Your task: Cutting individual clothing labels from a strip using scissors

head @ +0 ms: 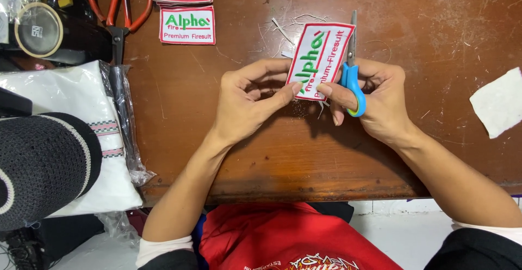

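My left hand (244, 99) pinches the lower edge of a white embroidered patch (319, 58) with a red border and green and red lettering, held tilted above the brown wooden table (228, 139). My right hand (375, 99) touches the same edge with its thumb and holds small blue-handled scissors (352, 80), whose metal blades point up along the patch's right side. Loose white thread trimmings (293, 23) lie on the table just beyond the patch.
Two more patches (187, 25) lie at the back, next to large red-handled scissors (118, 9). A tape roll (38, 30), a bagged white cloth (81, 134) and a black knit cap (43, 167) sit at left. A white fabric scrap (499, 108) lies at right.
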